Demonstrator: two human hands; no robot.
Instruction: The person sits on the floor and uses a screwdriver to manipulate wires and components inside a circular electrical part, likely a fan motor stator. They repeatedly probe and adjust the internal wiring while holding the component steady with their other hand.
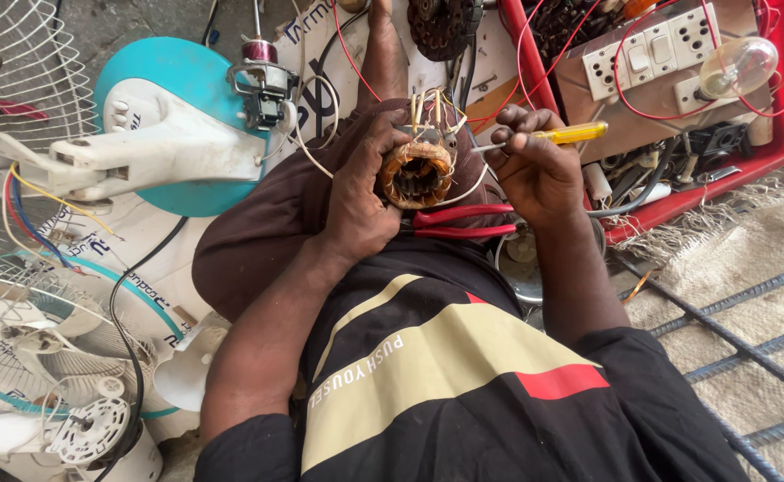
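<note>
On the lap, left hand (361, 192) grips a copper-wound stator (417, 172); right hand (535, 165) grips a yellow-handled screwdriver (560, 135).

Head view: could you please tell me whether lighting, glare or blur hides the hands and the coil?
Head view: soft, even daylight, no hard shadows; left hand, right hand and coil are sharp; glare only on the bulb; edges bend slightly.

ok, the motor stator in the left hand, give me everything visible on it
The stator is a ring of copper-coloured windings around an open bore that faces the camera, with pale and red lead wires sprouting from its far side. The left hand grips its left flank over the person's lap. The right hand brings a yellow-handled screwdriver to its right edge. Red-handled pliers lie just below.
</note>
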